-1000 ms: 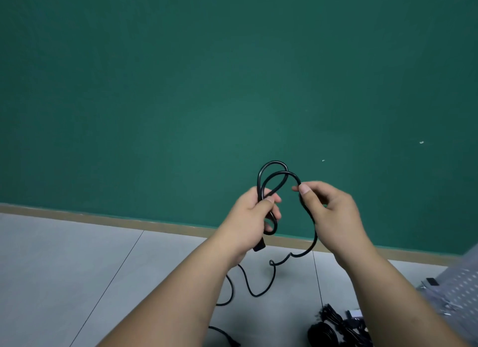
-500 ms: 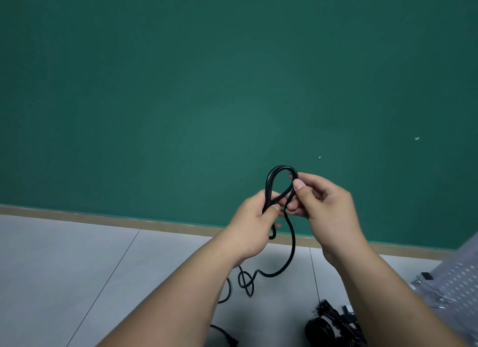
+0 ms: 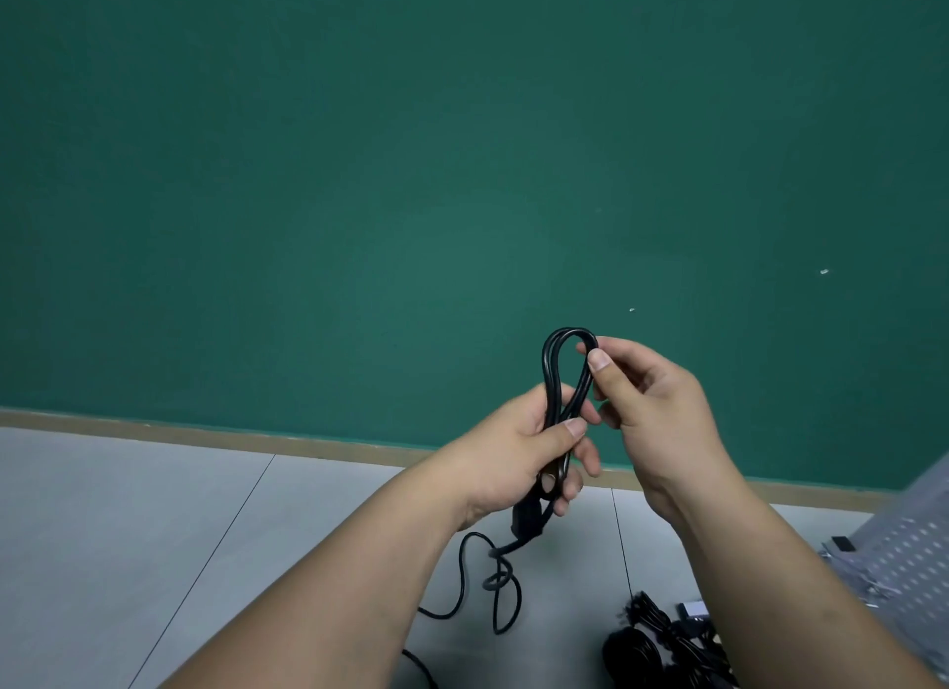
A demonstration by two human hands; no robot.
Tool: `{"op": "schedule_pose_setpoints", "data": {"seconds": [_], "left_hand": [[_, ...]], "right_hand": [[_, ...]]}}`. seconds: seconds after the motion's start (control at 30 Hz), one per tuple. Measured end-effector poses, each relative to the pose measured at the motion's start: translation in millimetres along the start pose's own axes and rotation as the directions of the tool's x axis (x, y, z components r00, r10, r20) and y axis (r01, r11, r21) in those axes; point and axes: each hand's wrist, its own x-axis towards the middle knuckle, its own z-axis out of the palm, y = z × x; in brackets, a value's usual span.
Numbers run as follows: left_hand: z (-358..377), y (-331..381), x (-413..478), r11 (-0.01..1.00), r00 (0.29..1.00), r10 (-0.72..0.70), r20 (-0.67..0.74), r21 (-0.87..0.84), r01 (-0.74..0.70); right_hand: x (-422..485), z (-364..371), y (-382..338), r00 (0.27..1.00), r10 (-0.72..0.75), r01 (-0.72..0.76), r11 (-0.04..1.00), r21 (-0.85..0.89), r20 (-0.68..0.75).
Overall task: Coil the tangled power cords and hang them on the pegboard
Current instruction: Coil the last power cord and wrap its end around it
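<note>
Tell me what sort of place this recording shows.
Probably a bare indoor workroom or storage corner: a plain green wall over a grey tiled floor, a pegboard at the right edge, and a heap of black cords on the floor.

- Grey tiled floor (image 3: 154,534) with thin dark joints.
- Slack of a black power cord (image 3: 493,581) curls on it near the centre.
- Heap of tangled black cords (image 3: 647,647), lower right.
- Perforated grey pegboard (image 3: 904,550) at the right edge.
</note>
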Motion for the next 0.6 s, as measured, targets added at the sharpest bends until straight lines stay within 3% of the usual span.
{"op": "schedule_pose_setpoints", "data": {"seconds": [0.17,0.27,0.4,0.6], "left_hand": [[2.4,-7.5,1.2,0.999,0.984,-0.043,-0.173,-0.024,0.039],[2.3,-2.9,5.3,0.993,0.955,-0.064,-0.288,-0.116,0.032],[0.4,5.5,9.6,0.963,0.905,-0.1,-0.414,-0.269,-0.017],[-10.7,9.0,9.0,0.954,0.866,-0.061,-0.496,-0.285,-0.097]], "right_hand": [[1.1,0.3,-1.6,1.0,0.008,-0.007,0.999,-0.049,0.02],[-2.2,5.1,0.4,0.986,0.077,-0.058,0.99,-0.128,0.148],[-14.3,15.7,6.5,0.902,0.222,-0.145,0.964,-0.223,0.371],[-23.1,22.4,8.3,0.812,0.351,-0.196,0.916,-0.349,0.467]]}}
